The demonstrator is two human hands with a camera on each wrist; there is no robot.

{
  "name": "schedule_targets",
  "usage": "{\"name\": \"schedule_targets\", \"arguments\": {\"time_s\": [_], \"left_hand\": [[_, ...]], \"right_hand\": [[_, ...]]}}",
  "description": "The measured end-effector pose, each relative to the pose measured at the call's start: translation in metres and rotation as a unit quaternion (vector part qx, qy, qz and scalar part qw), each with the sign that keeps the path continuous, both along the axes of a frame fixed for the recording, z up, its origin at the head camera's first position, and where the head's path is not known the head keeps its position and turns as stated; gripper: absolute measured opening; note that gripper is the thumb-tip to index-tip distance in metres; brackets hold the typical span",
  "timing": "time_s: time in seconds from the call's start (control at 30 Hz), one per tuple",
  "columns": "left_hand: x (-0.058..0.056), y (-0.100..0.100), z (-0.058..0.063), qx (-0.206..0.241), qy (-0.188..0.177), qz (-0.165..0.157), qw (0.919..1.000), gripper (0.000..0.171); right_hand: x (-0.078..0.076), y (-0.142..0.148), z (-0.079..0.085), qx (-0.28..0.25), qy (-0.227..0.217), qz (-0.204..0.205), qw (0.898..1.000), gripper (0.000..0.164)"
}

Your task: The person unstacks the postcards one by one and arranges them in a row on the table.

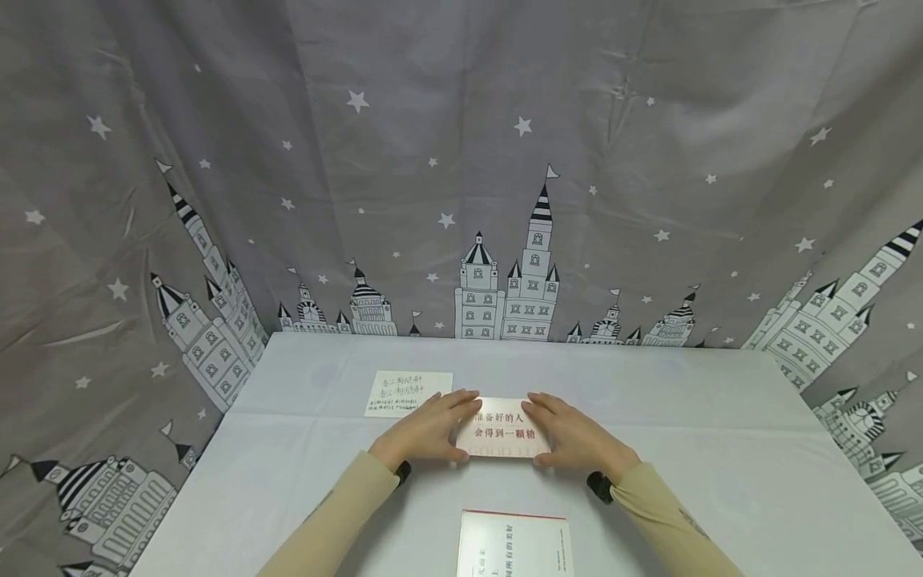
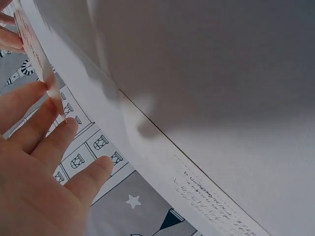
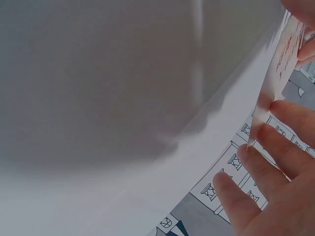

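A pale pink card [image 1: 502, 442] with red Chinese characters is held level with the middle of the table, between both hands. My left hand [image 1: 431, 429] holds its left edge and my right hand [image 1: 577, 433] holds its right edge, thumbs at the near corners and fingers at the far side. From the left wrist, the card [image 2: 33, 46] looks tilted and raised off the white surface, with fingertips on its edge. The right wrist view shows the card [image 3: 283, 61] likewise, against the fingertips of the right hand [image 3: 275, 169].
A cream sheet with handwriting [image 1: 404, 389] lies on the white table [image 1: 692, 417], just beyond the left hand. Near the front edge is a white book or card [image 1: 515, 545] with a red top edge, cut off by the frame. A grey castle-print curtain [image 1: 404, 160] stands behind.
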State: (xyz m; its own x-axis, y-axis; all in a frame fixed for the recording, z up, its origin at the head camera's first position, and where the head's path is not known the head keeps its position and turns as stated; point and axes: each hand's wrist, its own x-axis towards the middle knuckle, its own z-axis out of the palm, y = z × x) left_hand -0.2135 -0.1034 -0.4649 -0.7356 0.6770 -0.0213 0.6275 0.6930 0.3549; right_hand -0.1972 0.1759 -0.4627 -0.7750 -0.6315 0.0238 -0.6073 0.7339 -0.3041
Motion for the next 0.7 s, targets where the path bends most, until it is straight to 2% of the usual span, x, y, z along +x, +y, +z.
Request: {"name": "schedule_targets", "arguments": {"time_s": [0.37,0.7], "left_hand": [[-0.015,0.002,-0.001,-0.01,0.0,0.003,0.9999,0.081],[-0.027,0.002,-0.002,-0.011,-0.021,0.015,0.9996,0.081]], "right_hand": [[-0.014,-0.003,-0.001,0.0,0.0,-0.003,1.0,0.08],[-0.026,-0.008,-0.001,0.0,-0.008,-0.005,1.0,0.079]]}}
